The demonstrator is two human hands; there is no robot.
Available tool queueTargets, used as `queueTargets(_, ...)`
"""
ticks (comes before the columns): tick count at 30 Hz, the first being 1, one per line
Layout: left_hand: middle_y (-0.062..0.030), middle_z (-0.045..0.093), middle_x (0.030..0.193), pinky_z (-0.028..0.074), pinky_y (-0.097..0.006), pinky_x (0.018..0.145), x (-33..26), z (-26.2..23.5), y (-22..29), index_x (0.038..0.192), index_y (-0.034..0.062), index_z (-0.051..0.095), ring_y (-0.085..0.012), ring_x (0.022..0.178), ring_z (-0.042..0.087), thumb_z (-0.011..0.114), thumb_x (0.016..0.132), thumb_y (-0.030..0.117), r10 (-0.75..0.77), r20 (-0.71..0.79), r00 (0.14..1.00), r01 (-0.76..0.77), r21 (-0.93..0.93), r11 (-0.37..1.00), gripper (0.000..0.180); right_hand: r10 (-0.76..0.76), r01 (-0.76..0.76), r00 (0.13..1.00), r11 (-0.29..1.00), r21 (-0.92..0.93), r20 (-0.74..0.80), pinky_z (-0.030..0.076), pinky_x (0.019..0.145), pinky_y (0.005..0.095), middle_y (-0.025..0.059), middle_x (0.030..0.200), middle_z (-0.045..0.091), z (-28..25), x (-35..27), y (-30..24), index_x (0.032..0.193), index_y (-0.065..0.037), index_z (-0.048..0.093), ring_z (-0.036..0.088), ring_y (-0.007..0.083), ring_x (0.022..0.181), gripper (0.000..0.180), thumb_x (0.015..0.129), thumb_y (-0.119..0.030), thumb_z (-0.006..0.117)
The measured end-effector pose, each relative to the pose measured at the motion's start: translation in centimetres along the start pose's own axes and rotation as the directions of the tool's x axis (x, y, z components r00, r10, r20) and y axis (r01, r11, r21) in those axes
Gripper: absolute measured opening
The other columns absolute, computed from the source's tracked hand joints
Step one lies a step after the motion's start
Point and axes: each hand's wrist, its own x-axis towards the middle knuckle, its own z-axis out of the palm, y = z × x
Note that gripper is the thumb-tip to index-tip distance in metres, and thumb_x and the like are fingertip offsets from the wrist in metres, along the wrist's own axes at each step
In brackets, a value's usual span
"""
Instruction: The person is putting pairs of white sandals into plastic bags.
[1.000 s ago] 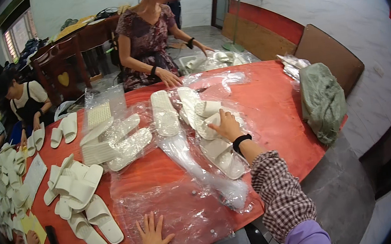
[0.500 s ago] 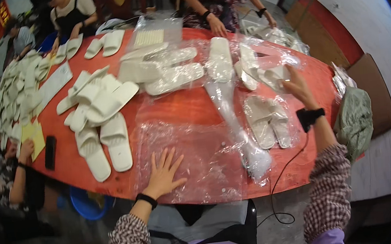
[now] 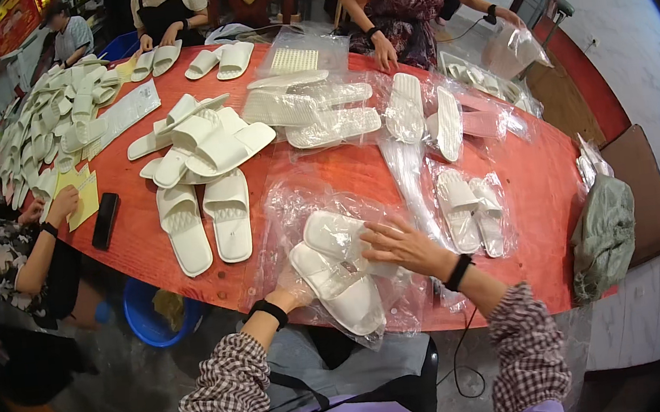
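One pair of white slide slippers (image 3: 324, 278), seemingly bagged in clear film (image 3: 402, 297), at the red table's (image 3: 540, 182) near edge. Left hand (image 3: 295, 285): partly hidden beneath, grip untellable; likely props them. Right hand (image 3: 401, 247): fingers half open across one slipper, apparently steadying; grip unclear.

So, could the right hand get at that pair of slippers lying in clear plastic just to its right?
Probably yes: only clear plastic seems to lie between the right hand and those slippers. It would first have to leave the nearer pair it is over.
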Motion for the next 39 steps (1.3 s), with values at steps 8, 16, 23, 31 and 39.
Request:
queueTargets(8,-0.0084,0.043,0.147,0.001,-0.064,0.113,-1.0,-0.3,-1.4,0.138,0.0165,0.049,-0.0314,0.141,0.028,0.046,0.093,0.038,0.085,-0.008,0.996,-0.086,-0.026,0.996,0.050,0.337,-0.251,0.933,0.859,0.447,-0.124,0.050,0.098,0.0401,0.0151,0.152,0.030,5.8,-2.2,-0.1,0.129,-0.023,0.050,0.046,0.0344,0.129,0.049,0.086,-0.002,0.051)
queueTargets(16,-0.0157,0.049,0.133,0.023,-0.051,0.110,-4.9,-4.3,2.0,0.120,0.0072,0.063,-0.0352,0.132,0.033,0.075,0.073,0.033,0.157,-0.004,0.988,-0.144,0.385,0.912,0.055,0.556,-0.443,0.785,0.812,0.379,-0.273,0.052,0.088,0.0409,0.0154,0.140,0.045,2.1,-2.6,-0.9,0.119,-0.011,0.053,0.056,0.0360,0.115,0.039,0.083,0.005,0.049)
queueTargets(23,-0.0169,0.045,0.134,0.024,-0.053,0.110,-5.9,-3.7,1.3,0.121,0.0051,0.058,-0.0395,0.131,0.033,0.081,0.066,0.031,0.189,-0.056,0.980,-0.156,0.362,0.919,0.066,0.815,-0.719,0.432,0.053,0.693,0.386,0.048,0.070,0.0501,0.0266,0.087,0.063,3.0,-6.8,-7.0,0.115,-0.004,0.056,0.061,0.0449,0.082,0.027,0.088,-0.008,0.053)
queueTargets(31,-0.0195,0.044,0.134,0.028,-0.049,0.109,-5.5,-2.6,1.5,0.132,-0.0044,0.044,-0.0370,0.129,0.036,0.082,0.064,0.040,0.073,-0.231,0.970,-0.011,0.258,0.966,0.089,0.942,-0.425,0.284,-0.045,0.904,0.180,0.048,0.067,0.0412,0.0177,0.082,0.057,6.7,-4.2,-8.5,0.114,-0.003,0.061,0.057,0.0307,0.070,0.032,0.084,0.000,0.051)
queueTargets(39,-0.0215,0.044,0.131,0.032,-0.048,0.106,-6.1,-3.7,1.0,0.135,-0.0050,0.038,-0.0379,0.125,0.041,0.077,0.074,0.033,-0.030,-0.292,0.956,0.050,0.062,0.997,0.083,0.836,-0.651,0.520,0.256,0.714,0.174,0.047,0.084,0.0456,0.0238,0.103,0.057,7.4,-5.7,-4.0,0.129,-0.002,0.053,0.056,0.0435,0.094,0.045,0.084,-0.001,0.050)
